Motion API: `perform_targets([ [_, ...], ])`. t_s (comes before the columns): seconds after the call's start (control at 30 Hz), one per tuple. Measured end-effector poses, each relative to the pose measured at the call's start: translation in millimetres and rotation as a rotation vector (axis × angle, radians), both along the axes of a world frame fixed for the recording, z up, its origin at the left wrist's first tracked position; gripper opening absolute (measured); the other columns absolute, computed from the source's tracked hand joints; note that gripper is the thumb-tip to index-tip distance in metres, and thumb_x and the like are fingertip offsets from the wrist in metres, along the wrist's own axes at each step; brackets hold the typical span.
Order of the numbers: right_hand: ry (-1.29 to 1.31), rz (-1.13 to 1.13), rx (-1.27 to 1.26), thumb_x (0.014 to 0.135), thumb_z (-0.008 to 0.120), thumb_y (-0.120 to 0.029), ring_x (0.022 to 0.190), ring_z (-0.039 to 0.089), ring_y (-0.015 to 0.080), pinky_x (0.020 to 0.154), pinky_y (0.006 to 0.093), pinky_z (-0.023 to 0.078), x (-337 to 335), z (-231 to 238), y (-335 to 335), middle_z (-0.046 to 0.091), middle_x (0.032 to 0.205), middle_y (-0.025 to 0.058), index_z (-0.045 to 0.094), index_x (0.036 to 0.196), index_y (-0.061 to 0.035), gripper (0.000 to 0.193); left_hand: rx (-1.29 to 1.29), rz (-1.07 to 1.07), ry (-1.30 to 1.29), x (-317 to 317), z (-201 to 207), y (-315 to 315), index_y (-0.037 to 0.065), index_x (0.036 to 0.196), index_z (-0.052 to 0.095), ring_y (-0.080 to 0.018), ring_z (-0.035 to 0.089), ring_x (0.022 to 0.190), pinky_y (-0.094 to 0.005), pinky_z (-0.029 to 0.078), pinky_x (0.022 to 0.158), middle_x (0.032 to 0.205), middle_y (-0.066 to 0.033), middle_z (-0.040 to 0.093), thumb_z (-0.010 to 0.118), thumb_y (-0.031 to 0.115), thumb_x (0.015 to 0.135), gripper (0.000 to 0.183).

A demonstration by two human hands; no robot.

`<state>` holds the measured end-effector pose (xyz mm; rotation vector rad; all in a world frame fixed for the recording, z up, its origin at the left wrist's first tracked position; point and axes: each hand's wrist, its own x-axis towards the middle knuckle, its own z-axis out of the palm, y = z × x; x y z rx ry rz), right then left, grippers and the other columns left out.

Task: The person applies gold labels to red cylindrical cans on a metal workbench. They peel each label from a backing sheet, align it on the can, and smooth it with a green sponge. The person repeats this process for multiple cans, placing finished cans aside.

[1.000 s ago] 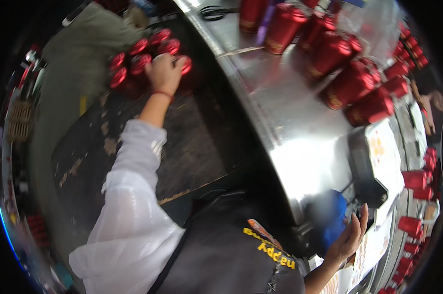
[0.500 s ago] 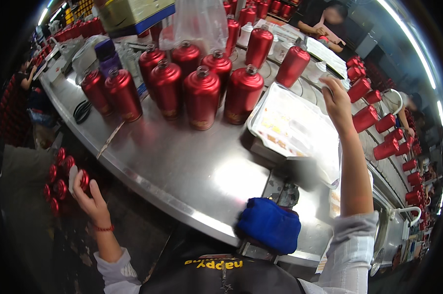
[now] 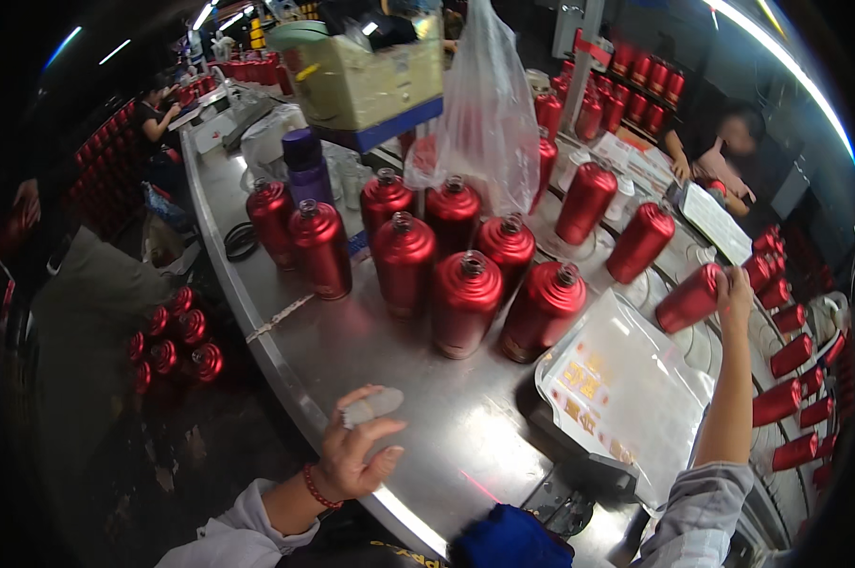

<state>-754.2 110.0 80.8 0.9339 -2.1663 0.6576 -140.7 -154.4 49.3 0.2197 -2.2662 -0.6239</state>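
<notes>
Red bottle [image 3: 687,300] at three o'clock, right fingers [image 3: 723,288] clasping its top; left fingers [image 3: 375,433], seven o'clock, spread, empty!

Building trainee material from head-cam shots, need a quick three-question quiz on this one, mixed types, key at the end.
1. Multiple choice: what is the right hand gripping?
A) a plastic bag
B) a red bottle
C) a purple flask
2. True or false: one finger of the left hand wears a pale covering.
3. Fill in: the beaded bracelet on the left wrist is ____ in colour.

Key:
1. B; the fingers are at the bottle's neck end.
2. True; the rest of that hand is bare, and it holds nothing.
3. Red.
</notes>
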Motion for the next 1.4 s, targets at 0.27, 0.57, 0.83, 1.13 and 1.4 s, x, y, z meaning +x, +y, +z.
perform_targets([
  [0.27,0.089,0.118,0.064,0.097,0.059,-0.007,0.097,0.057,0.0304,0.088,0.0371,0.045,123,97,71,0.057,0.102,0.0138,0.053,0.089,0.0002,0.012,0.07,-0.284,0.121,-29,11,29,0.004,0.124,0.061,-0.0398,0.054,0.121,-0.0443,0.048,0.1,0.121,-0.0177,0.063,0.071,0.017,0.09,0.038],
  [0.57,-0.644,0.666,-0.222,0.103,0.054,-0.016,0.118,0.056,0.0259,0.103,0.0392,0.043,371,177,98,0.059,0.114,0.0138,0.054,0.1,-0.0035,0.013,0.953,-1.105,-0.162,-97,73,94,0.001,0.15,0.036,-0.0242,0.048,0.134,-0.0394,0.039,0.112,0.147,-0.0145,0.047,0.069,0.047,0.094,0.079],
  [0.83,-1.257,0.417,-0.65,0.109,0.049,-0.032,0.084,0.057,0.0052,0.069,0.0198,0.047,474,12,96,0.064,0.1,0.0,0.059,0.129,-0.002,0.038,1.667,-1.151,-0.508,-66,30,157,0.002,0.139,0.045,-0.0155,0.066,0.102,-0.0303,0.055,0.09,0.122,-0.0119,0.063,0.06,0.049,0.098,0.065],
  [1.13,-1.21,0.315,-0.597,0.108,0.046,-0.043,0.085,0.058,0.0076,0.067,0.0216,0.047,461,-27,100,0.066,0.107,0.0041,0.053,0.143,-0.0033,0.053,1.671,-0.821,-0.499,-115,23,173,0.001,0.128,0.056,-0.0149,0.07,0.086,-0.0288,0.06,0.076,0.106,-0.0102,0.069,0.064,0.037,0.099,0.047],
  [1.4,-0.643,0.204,-0.078,0.101,0.055,-0.008,0.105,0.063,0.0209,0.09,0.0298,0.05,365,14,123,0.065,0.121,0.0113,0.065,0.128,-0.0019,0.03,1.172,-0.721,-0.307,-108,-3,170,-0.005,0.152,0.026,-0.0176,0.054,0.122,-0.0304,0.045,0.103,0.14,-0.0162,0.05,0.058,0.049,0.101,0.08],
])
